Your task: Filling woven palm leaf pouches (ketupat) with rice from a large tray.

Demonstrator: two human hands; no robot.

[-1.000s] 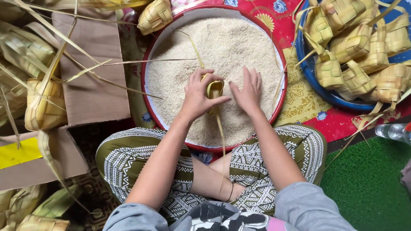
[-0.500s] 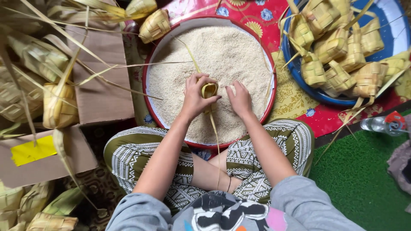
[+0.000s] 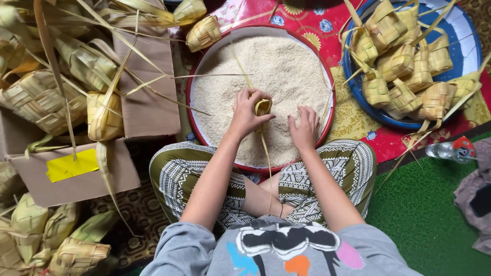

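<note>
A small woven palm-leaf pouch (image 3: 262, 107) stood upright over the middle of a round red-rimmed tray (image 3: 327, 134) heaped with raw rice (image 3: 276, 66), its loose leaf strips trailing down toward the person's lap. The left hand (image 3: 247, 113) was closed around the pouch, fingers wrapped about its side. Just beside it, the right hand (image 3: 305, 128) lay flat and open, fingers spread on the rice. A blue dish (image 3: 466, 36) piled with finished woven pouches (image 3: 404, 61) sat to the right, and cardboard pieces (image 3: 146, 92) with more pouches lay to the left.
</note>
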